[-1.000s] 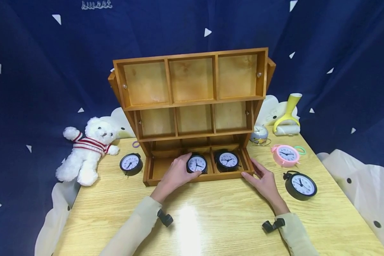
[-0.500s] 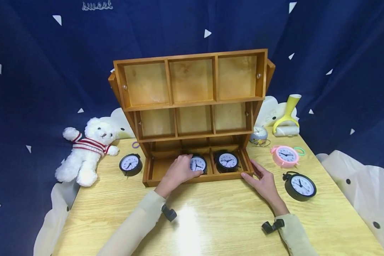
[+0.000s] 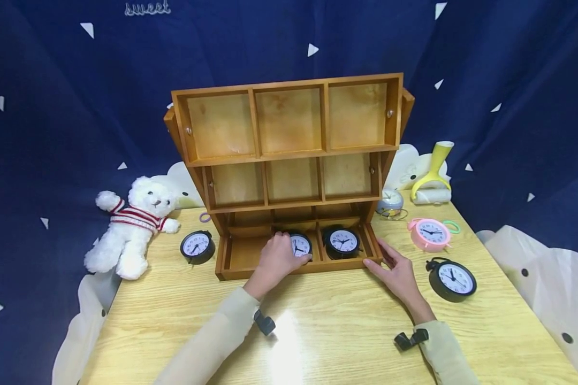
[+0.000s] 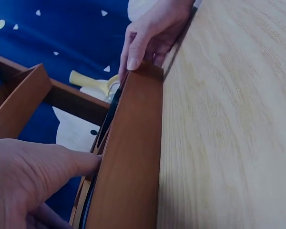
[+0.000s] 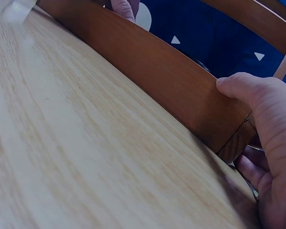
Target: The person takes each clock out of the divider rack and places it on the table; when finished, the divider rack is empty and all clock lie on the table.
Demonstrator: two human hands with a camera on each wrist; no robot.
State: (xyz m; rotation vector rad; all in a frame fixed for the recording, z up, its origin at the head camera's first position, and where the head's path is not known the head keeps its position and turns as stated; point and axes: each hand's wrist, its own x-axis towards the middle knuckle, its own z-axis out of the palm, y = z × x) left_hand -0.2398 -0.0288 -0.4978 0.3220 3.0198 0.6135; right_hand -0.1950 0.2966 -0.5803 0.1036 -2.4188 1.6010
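Observation:
A three-tier wooden display shelf with square compartments stands in the middle of the table. My left hand holds a black alarm clock in the middle bottom compartment, fingers on its left side and thumb near the front board. The hand hides the clock's left part. In the right bottom compartment sits a second black alarm clock, face up and apart from both hands. My right hand grips the shelf's front right corner; in the right wrist view its thumb presses the front board's top edge.
Left of the shelf are another black clock and a white teddy bear. To the right lie a pink alarm clock, a larger black twin-bell clock, a grey-blue clock and a yellow-handled lint roller.
My left hand and forearm have shifted slightly right, covering more of the middle clock's left side. The right hand, the shelf and the other clocks have stayed in place.

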